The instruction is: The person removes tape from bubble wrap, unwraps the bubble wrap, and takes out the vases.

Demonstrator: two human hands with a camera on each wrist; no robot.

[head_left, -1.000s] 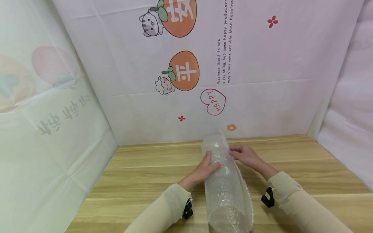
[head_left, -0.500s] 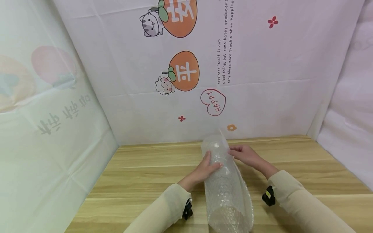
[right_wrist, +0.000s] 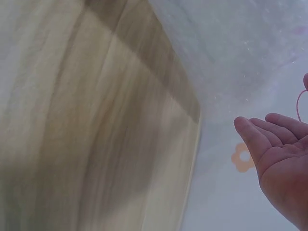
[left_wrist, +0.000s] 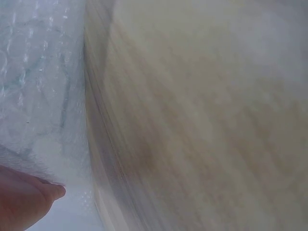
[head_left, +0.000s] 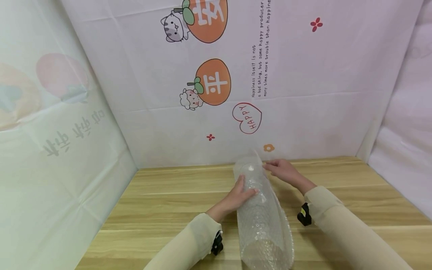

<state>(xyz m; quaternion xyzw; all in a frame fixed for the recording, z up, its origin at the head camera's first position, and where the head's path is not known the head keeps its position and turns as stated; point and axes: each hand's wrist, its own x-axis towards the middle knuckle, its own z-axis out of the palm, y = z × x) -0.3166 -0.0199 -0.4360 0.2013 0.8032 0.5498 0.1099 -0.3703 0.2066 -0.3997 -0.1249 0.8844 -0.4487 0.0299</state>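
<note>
A loose roll of clear bubble wrap (head_left: 260, 221) lies lengthwise on the table, its near end a wide round opening. My left hand (head_left: 233, 197) grips the roll's left side, thumb across the top; its other fingers are mostly hidden. One digit of it (left_wrist: 26, 197) shows against the wrap in the left wrist view. At the far right side of the roll, my right hand (head_left: 283, 170) has its fingertips at the wrap's edge. The right wrist view shows this hand's fingers loosely bent, palm visible, with nothing seen between them; the wrap (right_wrist: 236, 53) hangs just above.
The wood-grain table (head_left: 168, 187) extends to both sides of the roll. A white printed cloth (head_left: 303, 93) stands up behind it, close to the roll's far end. Pale cloth walls (head_left: 84, 180) enclose the left and right sides.
My right hand has moved slightly away from me along the wrap's right edge, toward the far end. The left hand and the roll have stayed nearly still.
</note>
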